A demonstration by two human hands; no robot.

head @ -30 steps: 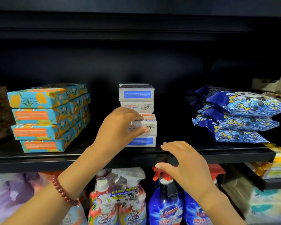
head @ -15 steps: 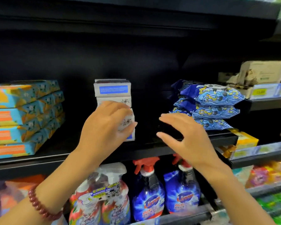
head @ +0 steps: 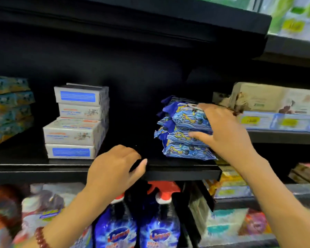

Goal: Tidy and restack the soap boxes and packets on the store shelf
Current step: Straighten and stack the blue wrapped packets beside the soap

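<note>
The blue packets [head: 184, 129], stacked on the shelf [head: 177, 173] at 3 o'clock from the soap boxes [head: 75, 122], are clasped by the right hand [head: 224, 133]; the left hand [head: 115, 169] is rested empty on the shelf. Judged soft, light, slippery: support beneath is advised.

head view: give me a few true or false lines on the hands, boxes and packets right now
1. The right hand grips the packets. True.
2. The left hand holds one of the boxes. False: it rests on the shelf edge, holds nothing and is apart from the boxes.
3. The white boxes are stacked four high. True.
4. The spray bottles stand on the same shelf as the packets. False: they are on the level below.
</note>
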